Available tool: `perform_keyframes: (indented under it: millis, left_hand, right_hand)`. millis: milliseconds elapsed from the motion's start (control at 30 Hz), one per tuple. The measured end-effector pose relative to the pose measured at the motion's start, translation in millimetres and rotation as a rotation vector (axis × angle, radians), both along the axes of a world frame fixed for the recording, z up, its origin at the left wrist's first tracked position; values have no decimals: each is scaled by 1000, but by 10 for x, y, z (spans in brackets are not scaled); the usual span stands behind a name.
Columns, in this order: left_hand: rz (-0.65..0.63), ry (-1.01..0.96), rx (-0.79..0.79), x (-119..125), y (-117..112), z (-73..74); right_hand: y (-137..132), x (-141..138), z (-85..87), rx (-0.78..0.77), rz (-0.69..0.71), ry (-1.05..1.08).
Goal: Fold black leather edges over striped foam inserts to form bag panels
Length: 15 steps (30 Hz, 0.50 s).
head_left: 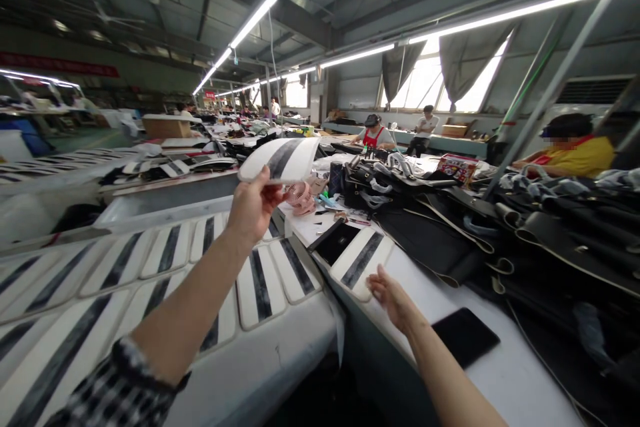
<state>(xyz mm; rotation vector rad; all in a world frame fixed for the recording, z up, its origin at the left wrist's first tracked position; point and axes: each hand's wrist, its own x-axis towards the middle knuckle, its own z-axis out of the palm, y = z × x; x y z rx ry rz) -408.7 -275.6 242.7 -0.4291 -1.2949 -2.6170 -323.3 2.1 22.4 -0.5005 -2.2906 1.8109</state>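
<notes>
A white panel with a dark stripe (283,159) is raised in the air, its near edge pinched between the thumb and fingers of my left hand (254,205). It bends slightly along its length. My right hand (393,295), fingers apart, is at the near edge of another striped white panel (361,259) lying on the white tabletop. Whether the fingertips touch that panel, I cannot tell. Beside it lies a black flat piece (337,241). A dark flat rectangular item (466,336) rests on the table by my right forearm.
Rows of striped panels (167,247) cover the left table. Piled black bag pieces (440,240) fill the right side. A small pink fan (300,197) stands ahead. A dark gap (345,373) separates the tables. People sit across, one in a yellow top (583,159).
</notes>
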Motion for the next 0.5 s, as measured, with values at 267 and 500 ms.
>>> perform_keyframes:
  millis: [267, 500]
  left_hand:
    - [-136, 26, -363, 1626, 85, -844]
    - [-708, 99, -577, 2550, 424, -1245]
  right_hand:
    - [-244, 612, 915, -683, 94, 111]
    - [-291, 1720, 1651, -608, 51, 65]
